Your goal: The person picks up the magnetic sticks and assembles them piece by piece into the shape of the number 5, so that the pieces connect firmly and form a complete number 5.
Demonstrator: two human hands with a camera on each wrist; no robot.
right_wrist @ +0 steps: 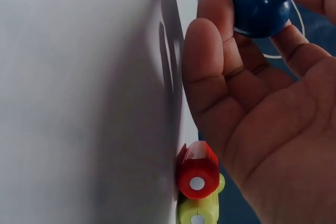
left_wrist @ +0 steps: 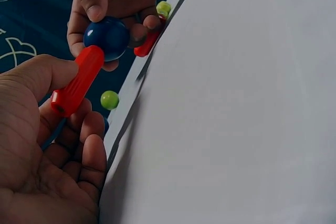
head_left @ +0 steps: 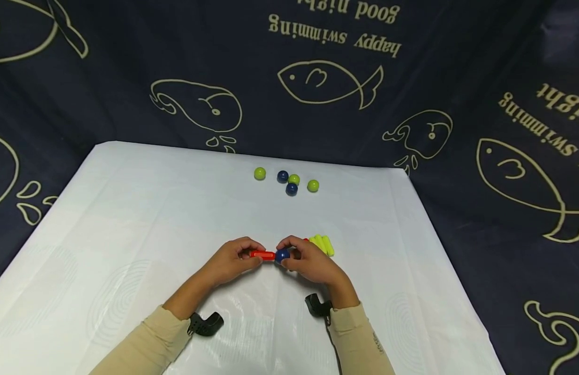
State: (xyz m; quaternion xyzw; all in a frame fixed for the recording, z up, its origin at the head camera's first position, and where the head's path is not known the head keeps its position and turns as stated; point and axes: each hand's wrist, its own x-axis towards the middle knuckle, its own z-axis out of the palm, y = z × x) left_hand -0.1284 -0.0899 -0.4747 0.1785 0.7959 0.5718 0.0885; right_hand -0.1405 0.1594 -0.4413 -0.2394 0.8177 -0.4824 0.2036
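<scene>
My left hand (head_left: 233, 262) pinches a red plastic rod (head_left: 263, 255) between thumb and fingers, near the middle of the white table. Beside it my right hand (head_left: 311, 260) grips a dark blue ball (head_left: 282, 255). In the left wrist view the rod's far end (left_wrist: 93, 53) meets the blue ball (left_wrist: 107, 39); whether it is seated in the ball cannot be told. The right wrist view shows the ball (right_wrist: 257, 3) held by thumb and fingertips, while the rod is out of sight there.
Several yellow-green rods (head_left: 323, 245) lie just beyond the right hand, with a red rod (right_wrist: 198, 171) beside them. Farther back on the white table (head_left: 186, 198) sit green balls (head_left: 259, 173) and blue balls (head_left: 291, 189). A dark patterned cloth (head_left: 251, 62) hangs behind.
</scene>
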